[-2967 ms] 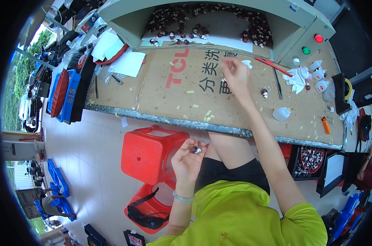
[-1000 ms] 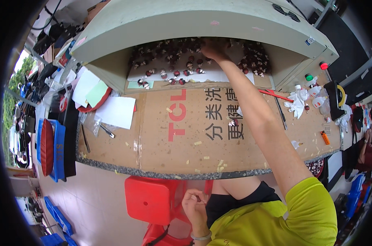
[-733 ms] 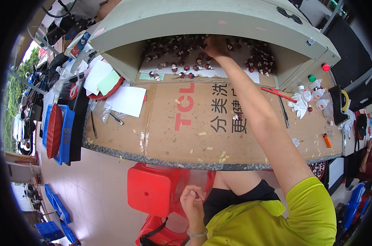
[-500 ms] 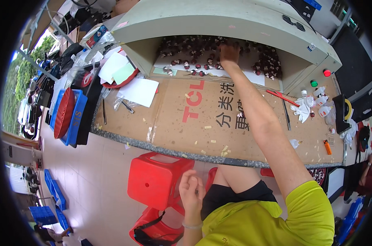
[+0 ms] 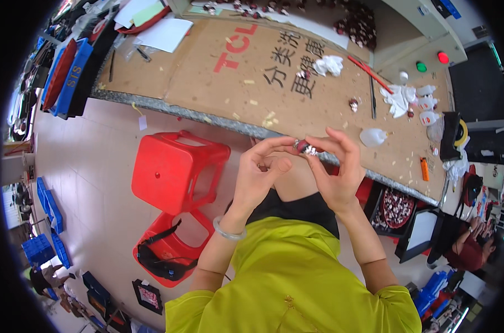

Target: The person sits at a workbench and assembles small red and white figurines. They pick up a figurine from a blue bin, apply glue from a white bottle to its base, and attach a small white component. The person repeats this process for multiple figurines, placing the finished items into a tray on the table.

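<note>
Between the fingertips of both hands I hold a small dark red and white figurine, just off the bench's front edge. My left hand has its index finger against the figurine's left end, its other fingers curled. The thumb and fingers of my right hand pinch it from the right. A squeeze bottle lies on its side on the bench beyond my right hand. Similar figurines lie on the cardboard bench top: one single piece and another beside a crumpled white tissue.
A pale cabinet holds a cluster of figurines. Red-handled tool, white glove, small bottles and orange lighter lie right. Red stools stand left; a tray of red and white pieces sits below right.
My right hand has come back from inside the cabinet to in front of me, with a figurine. My left hand has risen to meet it. The view has tilted downward.
</note>
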Motion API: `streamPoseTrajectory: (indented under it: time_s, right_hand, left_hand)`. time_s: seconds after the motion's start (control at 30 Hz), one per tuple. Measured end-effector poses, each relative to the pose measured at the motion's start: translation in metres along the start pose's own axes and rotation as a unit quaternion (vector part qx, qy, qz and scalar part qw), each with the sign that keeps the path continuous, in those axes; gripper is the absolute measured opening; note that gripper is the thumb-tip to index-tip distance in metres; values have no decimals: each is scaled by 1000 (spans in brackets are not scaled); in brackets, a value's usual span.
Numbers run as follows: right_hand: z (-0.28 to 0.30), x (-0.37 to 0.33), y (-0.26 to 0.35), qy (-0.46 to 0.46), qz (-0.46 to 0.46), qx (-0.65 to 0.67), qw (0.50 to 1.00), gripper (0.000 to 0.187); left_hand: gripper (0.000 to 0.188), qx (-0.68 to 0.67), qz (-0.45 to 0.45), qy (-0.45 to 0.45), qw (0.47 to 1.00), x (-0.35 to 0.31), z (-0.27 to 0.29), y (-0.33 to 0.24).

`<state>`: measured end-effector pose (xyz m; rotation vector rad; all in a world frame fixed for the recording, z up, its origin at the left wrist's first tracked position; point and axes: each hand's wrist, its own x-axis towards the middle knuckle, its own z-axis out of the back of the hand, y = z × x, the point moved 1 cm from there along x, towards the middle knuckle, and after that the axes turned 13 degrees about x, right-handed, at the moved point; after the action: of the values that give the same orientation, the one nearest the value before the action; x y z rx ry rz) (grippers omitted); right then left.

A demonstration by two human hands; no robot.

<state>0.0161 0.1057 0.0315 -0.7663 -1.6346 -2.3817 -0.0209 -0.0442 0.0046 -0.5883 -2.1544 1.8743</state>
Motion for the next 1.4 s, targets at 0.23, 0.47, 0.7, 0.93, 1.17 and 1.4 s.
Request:
streamPoseTrajectory:
  time_s: [0.23,0.47,0.7,0.93,1.17,1.4]
  right_hand:
    - [39,-60,-16,-9,15,71,997,56]
    - [97,-59,-59,-242,-82,-55,965,73]
    - [106,-35,-116,-132,-206,73,967,55]
    - [96,-36,-88,-146,-195,186,952,48]
    - [85,-53,-23,-88,-227,264,933,42]
    - [81,-62,-4,-78,-72,76,992,48]
  left_hand:
    - [27,27,51,52,997,-15,-45,30]
    - [22,85,-23,8,996,-13,-52,28]
    - [26,105,8,-9,994,-15,-56,28]
    - [27,72,17,-35,997,-13,-51,21]
    - [25,26,-5,-31,999,-3,-47,18]
    - [29,-101,53,13,993,-3,-38,15]
